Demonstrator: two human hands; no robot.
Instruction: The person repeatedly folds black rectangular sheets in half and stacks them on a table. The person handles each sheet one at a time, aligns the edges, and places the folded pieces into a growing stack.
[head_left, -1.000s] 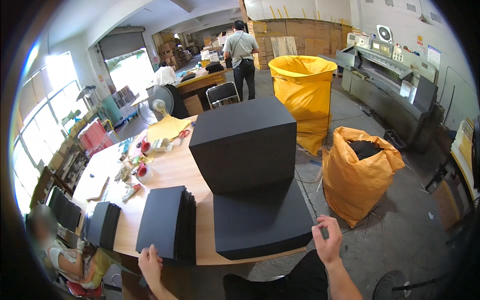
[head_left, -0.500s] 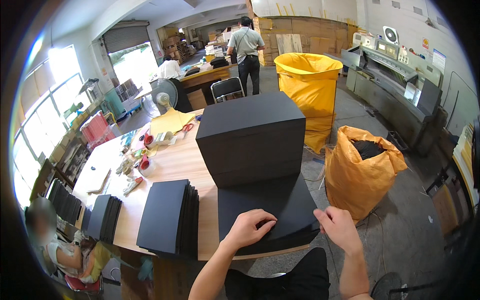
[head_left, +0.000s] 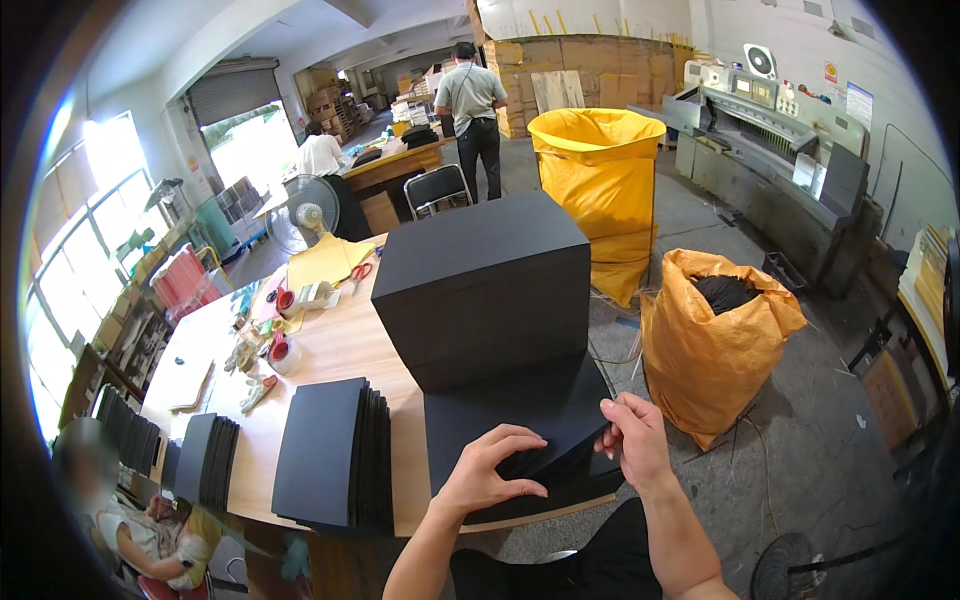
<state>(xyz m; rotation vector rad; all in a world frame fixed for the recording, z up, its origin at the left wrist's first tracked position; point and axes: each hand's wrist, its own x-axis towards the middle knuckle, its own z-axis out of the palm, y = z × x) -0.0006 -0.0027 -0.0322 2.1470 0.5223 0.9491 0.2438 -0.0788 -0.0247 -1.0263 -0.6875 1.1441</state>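
A low stack of black sheets (head_left: 520, 408) lies at the table's near right end. My right hand (head_left: 638, 440) has its fingers closed on the right near corner of the top black sheet, whose edge bends upward there. Over the near left part of that stack is my left hand (head_left: 497, 472), its thumb and fingers apart, with nothing in its grasp. Directly behind rises a tall block of black sheets (head_left: 485, 310). To the left stands a stepped pile of black sheets (head_left: 322, 450), with a smaller black pile (head_left: 203, 462) beyond it.
Tape rolls (head_left: 283, 352), red scissors (head_left: 358, 274) and yellow paper (head_left: 328, 260) lie on the wooden table (head_left: 408, 470). An orange sack (head_left: 715, 360) and a yellow bin bag (head_left: 598, 200) stand to the right. A seated person (head_left: 150, 530) is at the left; another person (head_left: 472, 110) stands far back.
My right hand has moved left and taken the sheet's corner, lifting it into a bend. My left hand has opened its thumb away from the fingers. The whole view has shifted slightly.
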